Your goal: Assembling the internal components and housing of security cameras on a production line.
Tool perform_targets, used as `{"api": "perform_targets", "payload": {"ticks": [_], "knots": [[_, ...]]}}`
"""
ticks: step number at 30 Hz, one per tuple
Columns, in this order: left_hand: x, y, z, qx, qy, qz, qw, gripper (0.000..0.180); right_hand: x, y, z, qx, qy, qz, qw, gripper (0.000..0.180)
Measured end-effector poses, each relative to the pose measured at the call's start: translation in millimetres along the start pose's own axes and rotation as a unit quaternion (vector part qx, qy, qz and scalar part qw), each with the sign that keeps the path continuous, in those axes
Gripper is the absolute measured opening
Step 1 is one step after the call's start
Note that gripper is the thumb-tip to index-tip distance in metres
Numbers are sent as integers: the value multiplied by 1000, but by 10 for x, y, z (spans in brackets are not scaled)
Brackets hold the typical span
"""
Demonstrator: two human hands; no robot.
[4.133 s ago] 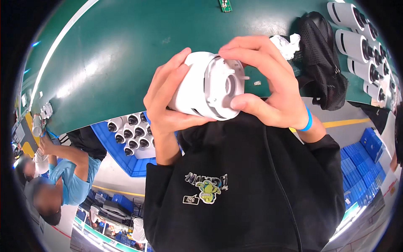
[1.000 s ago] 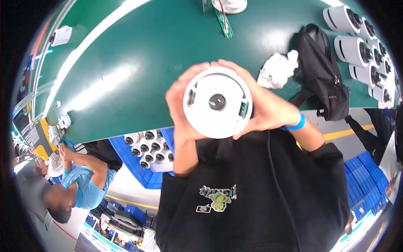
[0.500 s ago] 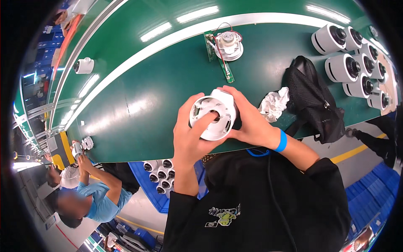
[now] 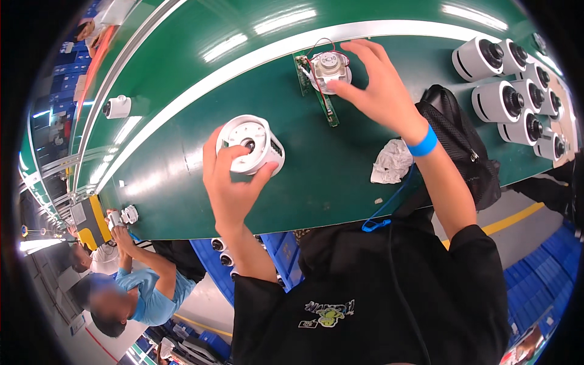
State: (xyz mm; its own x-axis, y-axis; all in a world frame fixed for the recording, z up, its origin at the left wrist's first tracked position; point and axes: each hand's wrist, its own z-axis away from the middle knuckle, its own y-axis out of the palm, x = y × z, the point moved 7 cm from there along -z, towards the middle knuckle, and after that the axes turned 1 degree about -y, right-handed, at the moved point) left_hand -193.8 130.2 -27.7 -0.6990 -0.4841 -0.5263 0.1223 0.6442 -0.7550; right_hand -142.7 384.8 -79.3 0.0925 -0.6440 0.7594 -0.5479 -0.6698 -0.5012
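Observation:
My left hand (image 4: 230, 191) holds a round white camera housing (image 4: 260, 145) over the green table, its hollow side with a central hole facing up. One finger reaches into the housing near that hole, and the thumb presses on its outer wall. Farther off and to the right, my right hand (image 4: 386, 91) has its thumb and fingers spread around a white round module (image 4: 331, 72) with red and black wires. The thumb tip is at the module's edge; whether it touches I cannot tell. Green circuit boards (image 4: 329, 111) lie against the module's left and near sides.
A crumpled white cloth (image 4: 391, 162) and a black mesh bag (image 4: 447, 131) lie to the right. Several white dome cameras (image 4: 496, 102) stand at the far right, another camera (image 4: 118, 107) at the left. Blue bins (image 4: 284, 254) sit below the table edge; a person in blue (image 4: 159, 297) works at left.
My hands have parted. The left carried the housing left and tilted it; the right let go of it and reached forward to the wired module.

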Motion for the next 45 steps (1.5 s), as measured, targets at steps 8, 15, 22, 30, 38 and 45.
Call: {"api": "perform_targets", "payload": {"ticks": [8, 15, 22, 30, 38, 45], "knots": [[142, 205, -35, -56, -12, 72, 996, 52, -228, 211, -309, 40, -8, -8, 999, 34], [302, 233, -18, -76, -47, 123, 988, 55, -712, 219, -197, 51, 395, -356, 845, 32], [351, 257, -45, -82, -57, 130, 987, 54, -607, 219, -61, 92, 489, -490, 716, 30], [368, 239, -66, -99, -41, 143, 984, 55, -661, 250, 53, 109, 528, -460, 706, 27], [195, 240, 28, -104, 82, 161, 978, 64, -797, 233, 57, 98, 518, -435, 730, 33], [34, 136, 162, -146, 135, 132, 971, 60, -657, 73, 10, 63, 318, -175, 930, 43]]}}
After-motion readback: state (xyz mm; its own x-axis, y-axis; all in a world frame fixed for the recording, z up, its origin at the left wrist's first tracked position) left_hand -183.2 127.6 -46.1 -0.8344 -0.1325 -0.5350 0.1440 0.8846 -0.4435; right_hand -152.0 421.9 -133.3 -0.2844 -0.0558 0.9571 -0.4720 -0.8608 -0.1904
